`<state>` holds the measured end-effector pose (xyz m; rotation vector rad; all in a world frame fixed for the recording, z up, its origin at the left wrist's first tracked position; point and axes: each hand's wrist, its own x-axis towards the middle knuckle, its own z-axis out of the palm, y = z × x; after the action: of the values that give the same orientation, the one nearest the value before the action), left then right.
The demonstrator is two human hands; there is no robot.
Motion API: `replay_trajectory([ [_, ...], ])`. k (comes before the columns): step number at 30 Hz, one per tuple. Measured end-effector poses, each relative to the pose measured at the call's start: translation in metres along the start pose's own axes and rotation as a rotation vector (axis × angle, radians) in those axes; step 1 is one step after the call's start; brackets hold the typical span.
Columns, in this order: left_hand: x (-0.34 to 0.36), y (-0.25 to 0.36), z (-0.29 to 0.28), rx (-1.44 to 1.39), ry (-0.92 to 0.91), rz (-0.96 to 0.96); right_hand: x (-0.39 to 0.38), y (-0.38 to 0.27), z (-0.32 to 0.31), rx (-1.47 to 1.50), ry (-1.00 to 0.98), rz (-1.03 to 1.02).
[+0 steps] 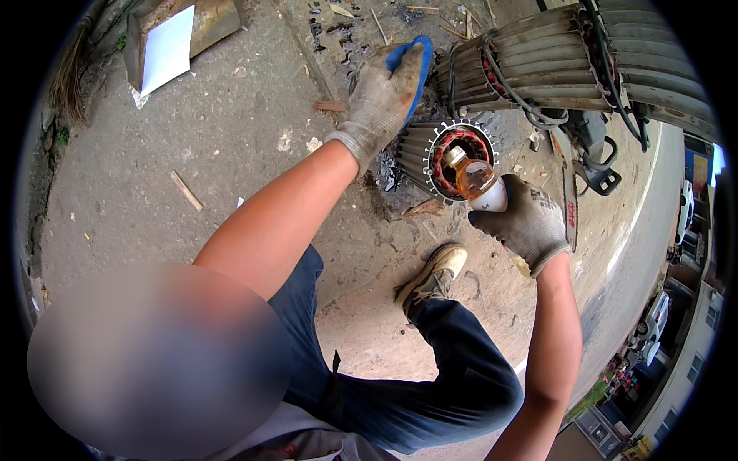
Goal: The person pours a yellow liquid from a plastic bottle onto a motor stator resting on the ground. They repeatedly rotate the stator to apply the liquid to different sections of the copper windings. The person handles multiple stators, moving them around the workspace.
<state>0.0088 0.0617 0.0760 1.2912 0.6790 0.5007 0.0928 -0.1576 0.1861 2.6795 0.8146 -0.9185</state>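
Note:
My right hand [530,223], in a grey knit glove, is closed around a small clear plastic bottle [475,178] with amber liquid in it. The bottle is tilted, its pale neck over the open end of a ribbed metal motor housing [419,152]. Red and dark windings line that housing's inside. I cannot tell whether the bottle is capped. My left hand [384,92], gloved in grey with a blue palm coating, is above and left of the housing. Its fingers look extended, though partly hidden, with nothing visible in them.
Larger ribbed motor housings [538,58] with dark cables lie at the upper right. Beside them is a chainsaw [588,154]. A metal dustpan [211,31] holding a white sheet [167,50] and a broom [69,84] are at upper left. Wood scraps litter the ground near my shoe [434,273].

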Motion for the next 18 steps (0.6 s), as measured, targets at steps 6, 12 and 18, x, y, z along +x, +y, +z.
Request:
replay_trajectory([
  [6, 0.006, -0.011, 0.0, -0.165, -0.101, 0.0, -0.005, 0.004, 0.004, -0.012, -0.024, 0.009],
  [12, 0.009, -0.013, -0.004, -0.096, -0.104, 0.02, -0.009, 0.011, 0.013, -0.003, 0.051, -0.042],
  [18, 0.012, -0.02, -0.006, -0.099, -0.135, -0.006, -0.013, 0.006, 0.007, 0.017, -0.014, -0.012],
])
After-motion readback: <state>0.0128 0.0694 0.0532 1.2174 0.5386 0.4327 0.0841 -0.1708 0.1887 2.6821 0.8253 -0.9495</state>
